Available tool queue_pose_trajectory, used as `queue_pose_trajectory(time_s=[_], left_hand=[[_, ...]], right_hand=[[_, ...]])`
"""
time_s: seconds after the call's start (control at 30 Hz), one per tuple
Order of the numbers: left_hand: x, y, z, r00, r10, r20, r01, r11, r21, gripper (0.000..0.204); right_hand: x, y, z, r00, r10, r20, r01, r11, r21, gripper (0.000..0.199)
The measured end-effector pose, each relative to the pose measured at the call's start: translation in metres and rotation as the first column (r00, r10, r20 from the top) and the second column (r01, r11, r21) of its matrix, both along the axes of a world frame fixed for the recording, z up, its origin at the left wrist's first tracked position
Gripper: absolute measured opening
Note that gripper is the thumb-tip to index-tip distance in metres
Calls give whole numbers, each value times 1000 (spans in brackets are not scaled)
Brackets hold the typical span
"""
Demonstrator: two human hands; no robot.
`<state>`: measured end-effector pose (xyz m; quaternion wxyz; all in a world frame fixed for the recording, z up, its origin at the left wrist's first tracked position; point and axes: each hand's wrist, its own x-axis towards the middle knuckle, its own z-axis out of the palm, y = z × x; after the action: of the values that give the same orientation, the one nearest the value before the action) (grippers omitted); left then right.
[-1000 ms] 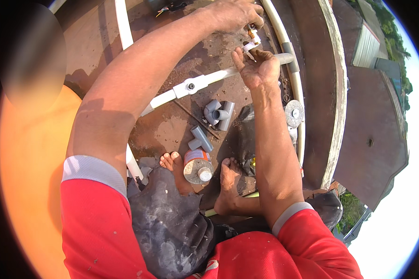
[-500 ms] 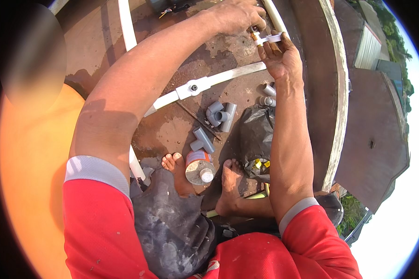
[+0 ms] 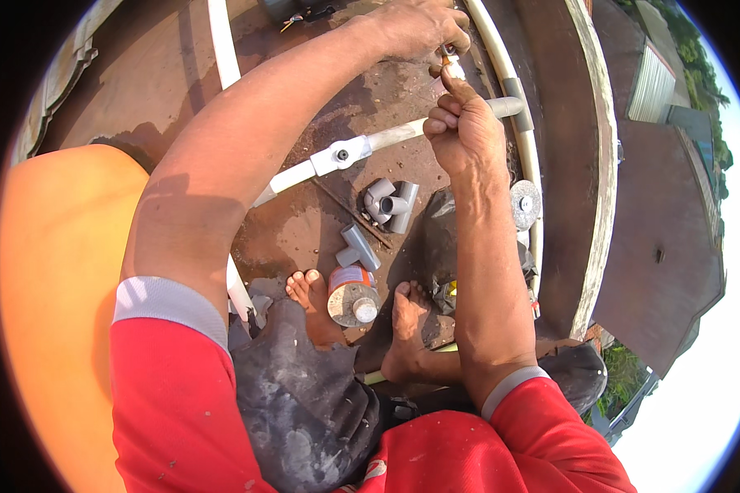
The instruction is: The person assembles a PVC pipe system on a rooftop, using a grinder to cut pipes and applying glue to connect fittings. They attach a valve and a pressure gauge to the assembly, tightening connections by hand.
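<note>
At the top of the head view, my left hand (image 3: 415,31) pinches a small threaded fitting (image 3: 447,56) with a brass-coloured part. White thread seal tape (image 3: 455,70) shows at the fitting's lower end. From below, my right hand (image 3: 473,140) reaches up with its thumb against the tape and its other fingers curled in. Whatever lies inside those fingers, the tape roll included, is hidden. Behind the right wrist runs a white pipe (image 3: 399,135) with a white tee (image 3: 342,154) in it.
Grey pipe fittings (image 3: 390,205) and a grey tee (image 3: 358,246) lie on the brown floor. A can with a white cap (image 3: 353,304) stands between my feet. Beside my right forearm are a black bag (image 3: 440,246) and a round grey-topped container (image 3: 525,205). An orange curved surface (image 3: 66,304) fills the left.
My right hand has turned over and moved slightly left and down, its fingers curling. The white tape roll it held is now out of sight. My left hand has barely moved.
</note>
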<state>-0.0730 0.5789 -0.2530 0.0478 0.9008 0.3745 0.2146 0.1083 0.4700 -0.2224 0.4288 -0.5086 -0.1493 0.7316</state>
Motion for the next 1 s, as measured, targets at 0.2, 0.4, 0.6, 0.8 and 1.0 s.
queue_pose_trajectory(time_s=[0.2,0.4,0.6,0.8,1.0], left_hand=[[6,5,-8,1000,-6,29,4,998,68,40],[1,5,-14,1000,26,9,-27,998,62,54],[-2,-14,18,998,49,38,-46,997,-59,62],[-12,-23,26,971,62,232,-91,989,120,71],[-17,-27,47,919,53,392,-142,969,202,73]], right_hand=[[35,71,-15,956,-209,205,199,978,68,20],[17,58,-56,974,-228,1,228,973,-19,35],[1,11,-48,992,-105,-75,99,991,-90,30],[16,21,-6,996,17,-82,-13,998,56,23],[41,76,-31,979,-138,152,132,990,49,36]])
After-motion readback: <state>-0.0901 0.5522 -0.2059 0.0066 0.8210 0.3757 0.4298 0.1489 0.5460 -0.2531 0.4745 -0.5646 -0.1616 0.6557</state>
